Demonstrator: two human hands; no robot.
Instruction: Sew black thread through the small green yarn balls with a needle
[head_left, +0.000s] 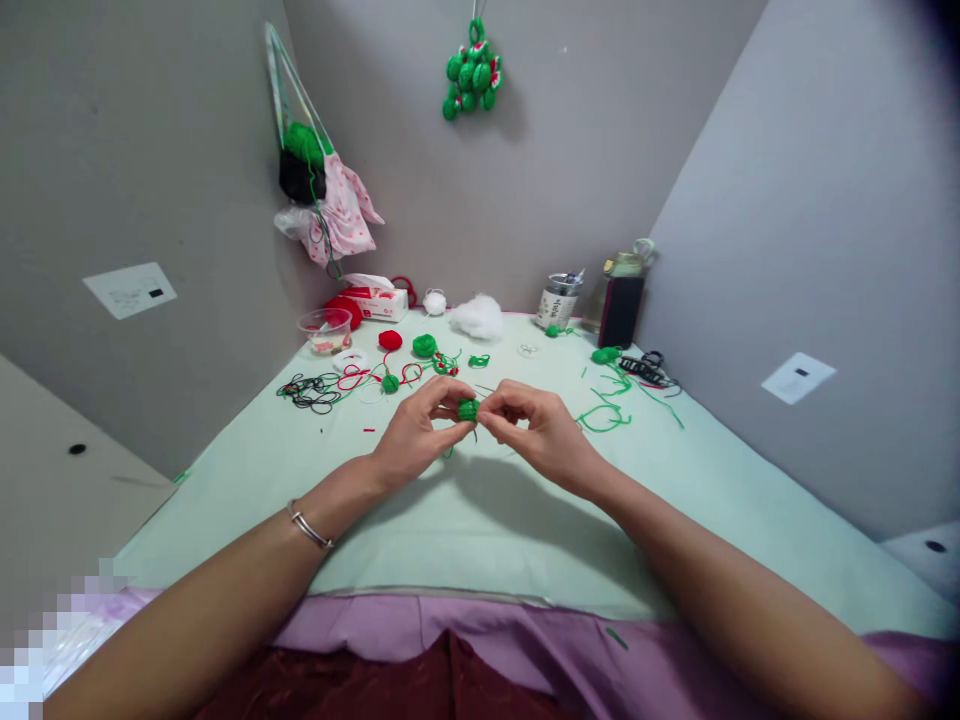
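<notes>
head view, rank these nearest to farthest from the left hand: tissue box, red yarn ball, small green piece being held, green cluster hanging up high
1. Small green piece: held in the left hand.
2. Red yarn ball: beyond the hand.
3. Tissue box: behind the ball.
4. Green cluster: hanging high at the back.

Toward back of worktop (255, 460): tissue box (384, 304) at left; at right, labelled tin (557, 306), dark phone (621, 313) upright before bottle (624, 264).
</notes>
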